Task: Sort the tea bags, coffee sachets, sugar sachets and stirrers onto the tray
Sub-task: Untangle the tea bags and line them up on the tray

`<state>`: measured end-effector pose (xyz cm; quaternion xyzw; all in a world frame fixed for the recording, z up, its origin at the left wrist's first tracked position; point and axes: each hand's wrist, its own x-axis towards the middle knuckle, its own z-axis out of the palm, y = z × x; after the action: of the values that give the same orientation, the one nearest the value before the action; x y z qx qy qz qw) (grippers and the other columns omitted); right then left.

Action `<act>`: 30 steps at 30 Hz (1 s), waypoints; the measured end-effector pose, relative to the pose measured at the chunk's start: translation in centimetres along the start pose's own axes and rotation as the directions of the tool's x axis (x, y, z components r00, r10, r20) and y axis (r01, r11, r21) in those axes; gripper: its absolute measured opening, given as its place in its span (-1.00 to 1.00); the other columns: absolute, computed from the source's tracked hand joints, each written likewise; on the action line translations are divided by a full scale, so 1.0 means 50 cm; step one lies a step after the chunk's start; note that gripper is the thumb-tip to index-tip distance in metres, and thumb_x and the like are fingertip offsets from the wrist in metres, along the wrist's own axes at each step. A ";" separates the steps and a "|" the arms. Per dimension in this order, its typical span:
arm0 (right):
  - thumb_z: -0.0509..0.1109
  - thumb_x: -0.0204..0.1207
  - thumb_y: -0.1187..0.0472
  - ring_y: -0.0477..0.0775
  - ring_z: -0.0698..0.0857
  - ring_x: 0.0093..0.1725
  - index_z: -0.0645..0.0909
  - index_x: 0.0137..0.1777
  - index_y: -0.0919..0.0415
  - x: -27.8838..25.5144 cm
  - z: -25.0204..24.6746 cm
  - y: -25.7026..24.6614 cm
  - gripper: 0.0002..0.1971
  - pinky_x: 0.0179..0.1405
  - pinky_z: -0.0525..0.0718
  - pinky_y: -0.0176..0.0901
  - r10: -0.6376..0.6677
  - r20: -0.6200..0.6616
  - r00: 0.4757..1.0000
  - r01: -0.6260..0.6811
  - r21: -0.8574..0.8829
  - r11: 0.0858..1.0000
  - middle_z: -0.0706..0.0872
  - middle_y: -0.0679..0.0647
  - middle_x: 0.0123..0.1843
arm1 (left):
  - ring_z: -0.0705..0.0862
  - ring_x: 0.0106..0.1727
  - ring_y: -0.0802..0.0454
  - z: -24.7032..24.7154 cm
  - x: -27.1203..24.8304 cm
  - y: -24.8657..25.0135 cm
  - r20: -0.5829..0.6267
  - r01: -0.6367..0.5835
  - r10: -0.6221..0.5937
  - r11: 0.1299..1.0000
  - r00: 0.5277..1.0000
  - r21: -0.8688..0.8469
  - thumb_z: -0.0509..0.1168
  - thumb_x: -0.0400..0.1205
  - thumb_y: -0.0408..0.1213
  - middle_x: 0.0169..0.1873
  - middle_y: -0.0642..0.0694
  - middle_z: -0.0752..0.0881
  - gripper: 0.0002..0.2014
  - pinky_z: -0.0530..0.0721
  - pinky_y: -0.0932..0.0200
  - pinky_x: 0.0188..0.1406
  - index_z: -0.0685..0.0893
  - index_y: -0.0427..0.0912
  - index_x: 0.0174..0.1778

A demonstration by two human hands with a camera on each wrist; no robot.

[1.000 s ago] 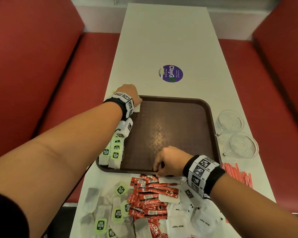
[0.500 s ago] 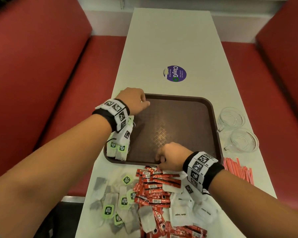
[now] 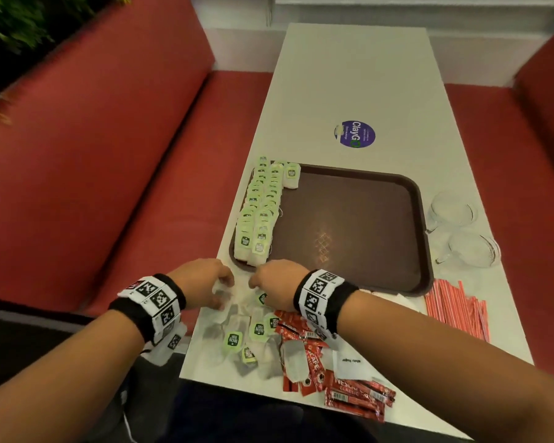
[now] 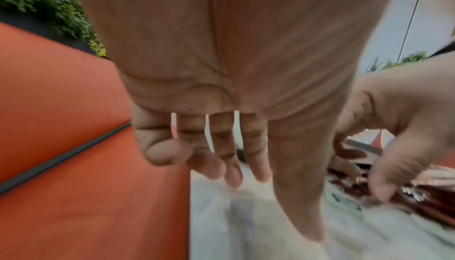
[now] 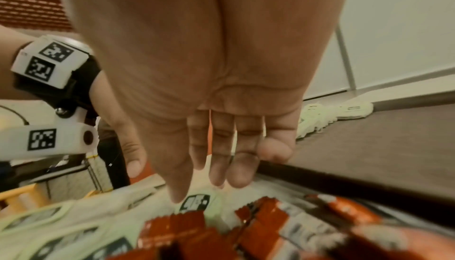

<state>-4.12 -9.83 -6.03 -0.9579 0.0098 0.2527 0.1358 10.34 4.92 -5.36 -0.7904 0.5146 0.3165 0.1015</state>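
Grip: my left hand (image 3: pixel 205 279) and right hand (image 3: pixel 279 282) both released, fingers over loose tea bags (image 3: pixel 237 330).
Place: just before the tray (image 3: pixel 397 276).
Risk: strings tangle, dragging coffee sachets (image 3: pixel 304 343) along.

Green-tagged tea bags (image 3: pixel 259 212) line the brown tray's (image 3: pixel 397 276) left edge; more lie loose (image 3: pixel 237 337) beside red coffee sachets (image 3: pixel 314 362).
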 end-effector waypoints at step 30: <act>0.27 0.62 0.25 0.14 0.66 -0.03 0.58 -0.02 0.11 -0.092 -0.041 0.045 -0.93 0.00 0.67 0.03 0.253 -0.265 0.930 -0.130 0.408 0.904 0.74 0.07 0.00 | 0.68 -0.16 0.08 -0.071 0.010 0.057 -0.276 -0.221 0.089 0.841 0.957 -0.494 0.61 0.42 -0.01 -0.11 0.01 0.73 -0.60 0.68 0.14 -0.08 0.60 0.20 0.09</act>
<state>-7.33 -12.78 -2.66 -0.9346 0.1756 0.1038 0.2914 9.38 1.53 -2.46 -0.7761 0.4810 0.3524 -0.2053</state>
